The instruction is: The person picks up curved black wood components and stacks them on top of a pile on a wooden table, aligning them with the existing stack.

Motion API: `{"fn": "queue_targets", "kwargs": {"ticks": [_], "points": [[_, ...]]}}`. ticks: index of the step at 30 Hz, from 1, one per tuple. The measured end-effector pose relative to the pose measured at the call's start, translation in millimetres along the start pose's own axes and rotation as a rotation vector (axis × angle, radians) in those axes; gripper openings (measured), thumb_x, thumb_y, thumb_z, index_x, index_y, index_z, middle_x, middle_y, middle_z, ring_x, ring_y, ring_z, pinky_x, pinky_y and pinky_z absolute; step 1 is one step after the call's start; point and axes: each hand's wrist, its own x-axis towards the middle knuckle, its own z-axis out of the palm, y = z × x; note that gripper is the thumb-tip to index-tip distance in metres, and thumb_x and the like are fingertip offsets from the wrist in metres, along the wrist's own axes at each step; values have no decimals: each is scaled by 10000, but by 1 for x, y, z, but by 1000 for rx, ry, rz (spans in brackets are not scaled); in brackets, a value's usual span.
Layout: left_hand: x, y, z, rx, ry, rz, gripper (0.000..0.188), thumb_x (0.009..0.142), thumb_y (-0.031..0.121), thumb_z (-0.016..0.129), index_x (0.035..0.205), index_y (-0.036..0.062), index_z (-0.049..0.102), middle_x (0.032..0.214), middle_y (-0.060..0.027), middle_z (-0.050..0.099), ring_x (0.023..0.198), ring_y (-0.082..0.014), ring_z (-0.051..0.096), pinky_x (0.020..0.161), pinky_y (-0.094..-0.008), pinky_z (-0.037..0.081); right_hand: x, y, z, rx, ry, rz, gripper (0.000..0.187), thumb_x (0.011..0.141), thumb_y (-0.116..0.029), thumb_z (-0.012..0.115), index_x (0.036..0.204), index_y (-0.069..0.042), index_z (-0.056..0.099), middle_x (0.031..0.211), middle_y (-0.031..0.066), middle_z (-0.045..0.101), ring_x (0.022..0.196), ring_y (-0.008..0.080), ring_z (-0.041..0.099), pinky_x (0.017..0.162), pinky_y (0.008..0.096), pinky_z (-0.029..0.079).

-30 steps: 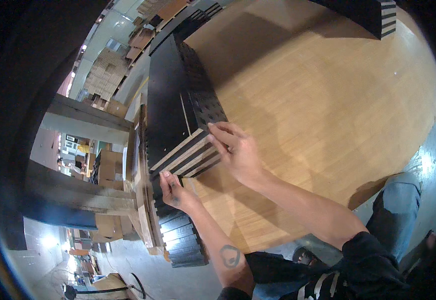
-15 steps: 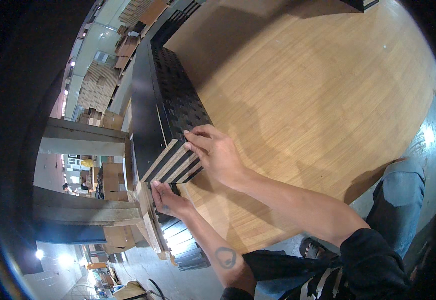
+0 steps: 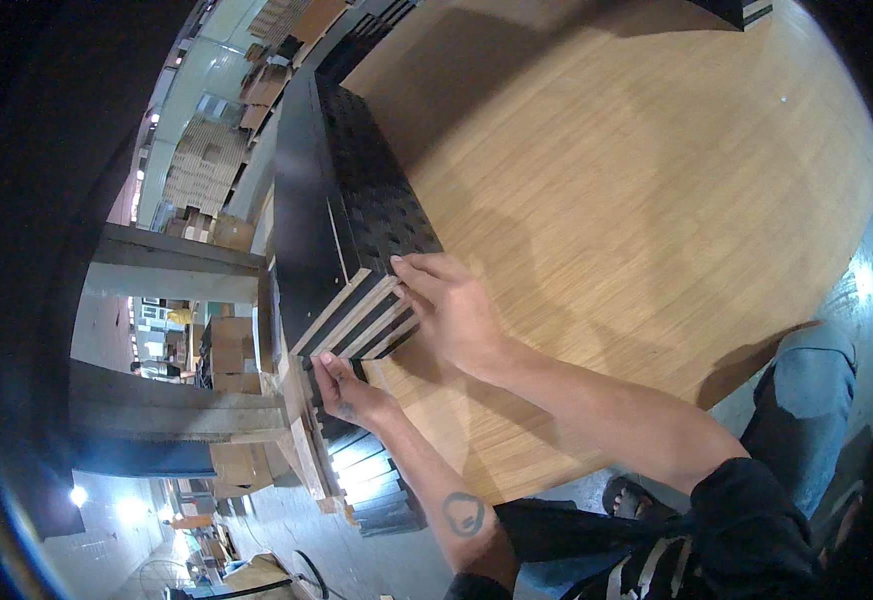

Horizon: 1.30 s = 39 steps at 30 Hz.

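A stack of long black boards [image 3: 306, 215] lies along the left edge of the wood-grain tabletop [image 3: 636, 190]. Its near ends show bare, pale wood between black layers, and its right side carries many small dark slots or notches. My right hand [image 3: 453, 310] grips the stack's near right corner, thumb and fingertips closed on the board edges. At the lower near corner, my left hand [image 3: 349, 392] pinches a board end with thumb and forefinger; its other fingers are partly hidden. Which single layer each hand holds I cannot tell.
More dark boards [image 3: 381, 490] are stacked below the table's left edge, by a pale wooden frame [image 3: 306, 455]. Grey beams [image 3: 171, 265] and cardboard boxes [image 3: 234, 345] stand to the left. Another black piece [image 3: 721, 12] rests at the table's far edge.
The whole scene has shifted slightly to the right in the picture. Both hands keep to the same corners of the stack, with only slight finger movement.
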Motion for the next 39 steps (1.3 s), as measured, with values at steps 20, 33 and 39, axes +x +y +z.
{"fn": "queue_targets", "kwargs": {"ticks": [20, 33, 39], "points": [[-3, 0, -1, -116, 47, -65, 534, 918, 310, 646, 1250, -91, 529, 1238, -176, 567, 1121, -218, 560, 1027, -337, 440, 5, -7, -9, 20, -66, 42, 273, 853, -44, 625, 1113, 34, 653, 1088, 202, 638, 954, 344, 624, 827, 381, 530], [6, -13, -5, -145, 38, -73, 464, 961, 190, 592, 1311, -94, 483, 1257, -137, 548, 1090, -141, 523, 989, -269, 411, 3, -14, -6, -78, -75, 11, 331, 871, -65, 613, 1198, -15, 618, 1068, 159, 615, 970, 323, 578, 801, 377, 500], [3, -8, -4, -142, -50, -25, 425, 963, 165, 584, 1293, -91, 506, 1237, -108, 567, 1043, -111, 534, 954, -234, 414, 2, -13, -7, -65, -88, 25, 350, 876, -84, 614, 1223, -44, 611, 1107, 161, 601, 996, 324, 577, 821, 377, 503]]}}
